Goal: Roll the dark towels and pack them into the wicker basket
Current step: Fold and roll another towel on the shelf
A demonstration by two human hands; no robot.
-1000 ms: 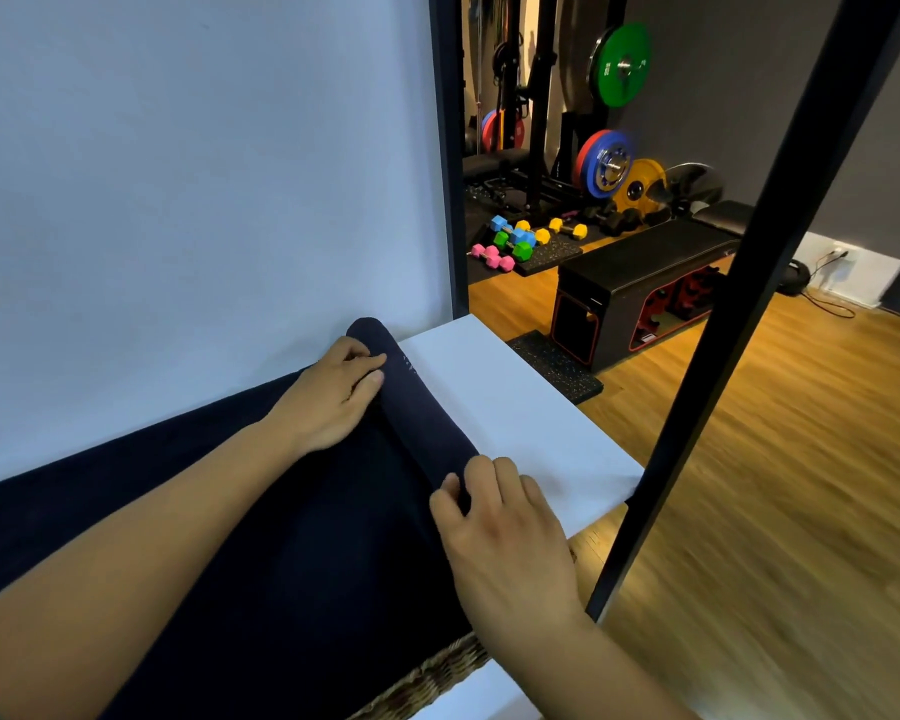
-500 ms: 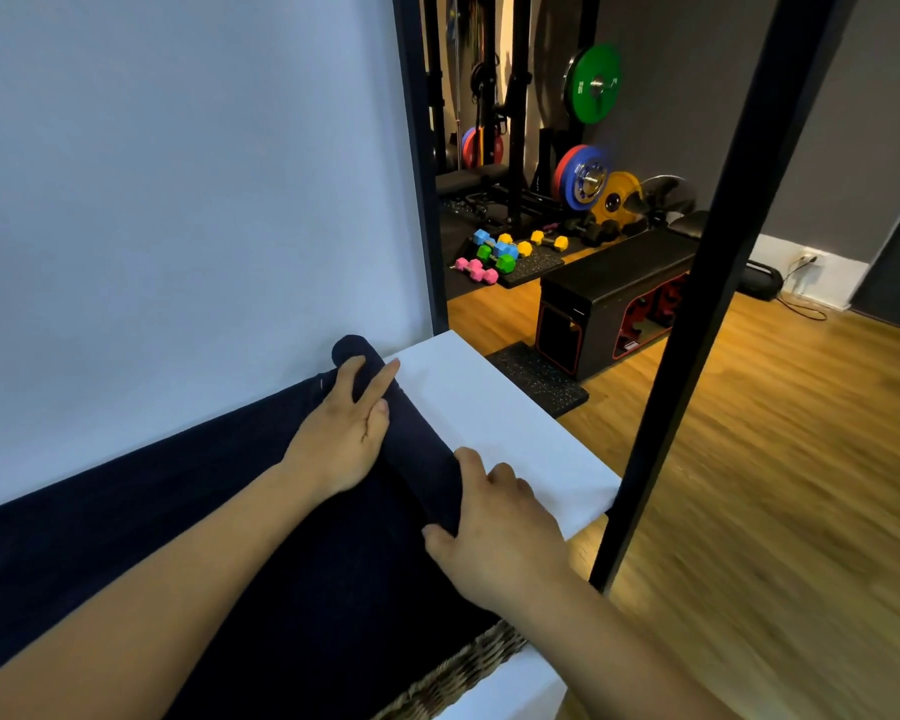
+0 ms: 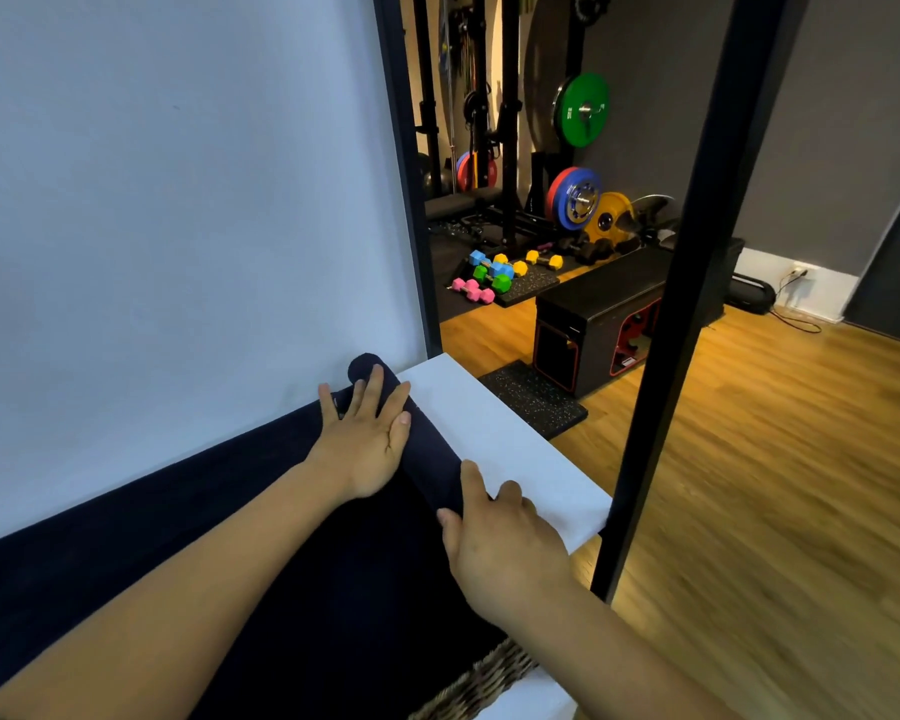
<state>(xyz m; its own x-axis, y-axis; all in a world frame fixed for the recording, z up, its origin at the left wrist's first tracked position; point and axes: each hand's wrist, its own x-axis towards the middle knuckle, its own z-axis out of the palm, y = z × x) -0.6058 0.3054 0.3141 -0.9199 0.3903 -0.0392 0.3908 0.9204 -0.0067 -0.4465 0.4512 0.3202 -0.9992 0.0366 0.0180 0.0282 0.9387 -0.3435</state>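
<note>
Dark towel (image 3: 281, 563) along worktop (image 3: 515, 449) back edge, roll (image 3: 432, 449) at far corner. My left hand (image 3: 365, 449) flat, fingers splayed on roll; right hand (image 3: 505, 543) curled round it. Need even pressure both ends, else roll cones.

No text is legible (white marks on the green plate (image 3: 582, 109) blur).

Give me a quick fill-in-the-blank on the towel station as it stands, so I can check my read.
The left hand and the right hand are both on the dark towel, which is partly ____.
Its roll lies on a ____ surface.
By the right forearm, at the bottom edge, shows the rim of a ____ basket.
The highest weight plate in the gym behind is ____.
Missing words: rolled; white; wicker; green.
</note>
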